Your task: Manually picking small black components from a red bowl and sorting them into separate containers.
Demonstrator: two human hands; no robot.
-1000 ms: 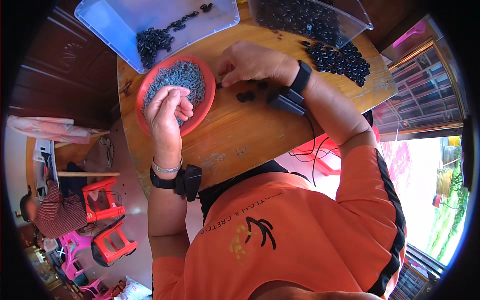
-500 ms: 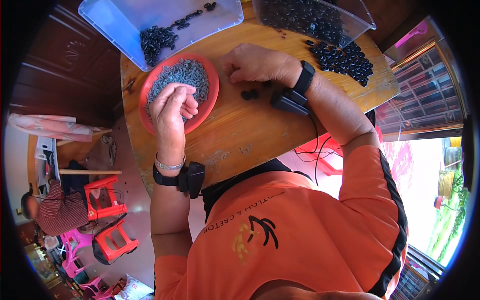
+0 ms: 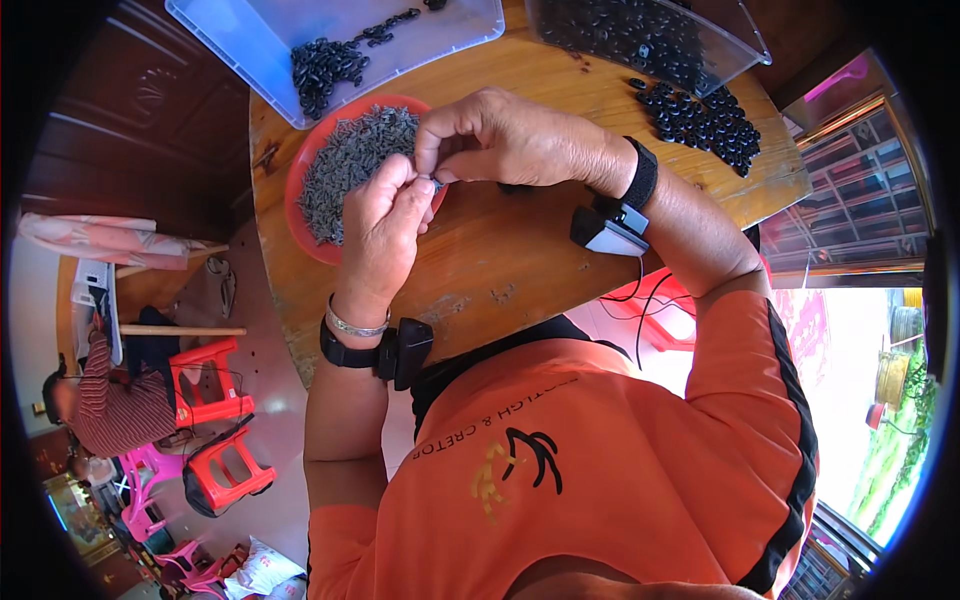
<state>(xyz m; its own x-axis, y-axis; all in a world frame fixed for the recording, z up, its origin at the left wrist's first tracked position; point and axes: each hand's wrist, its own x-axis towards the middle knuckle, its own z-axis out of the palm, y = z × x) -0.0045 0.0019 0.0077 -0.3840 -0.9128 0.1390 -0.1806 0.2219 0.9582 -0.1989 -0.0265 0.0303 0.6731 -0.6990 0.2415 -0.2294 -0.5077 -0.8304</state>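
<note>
Over the right edge of a red bowl my two hands meet, fingertips together. My left hand is closed in a pinch, with a tiny bluish-grey piece showing at its thumb tip. It resembles the small slim grey pieces that fill the bowl. My right hand reaches in from the right, thumb and forefinger pressed together against the left fingertips; whatever lies between them is hidden. A dark object under the right hand is mostly covered.
Beyond the bowl, a translucent bin holds black oval pieces. A clear box of similar pieces stands far right, beside a loose pile on the wooden table. At left, a person sits near red stools.
My right hand has lifted off the tabletop and moved left to meet my left hand. The left hand has shifted right, toward the bowl's edge. The view has shifted slightly.
</note>
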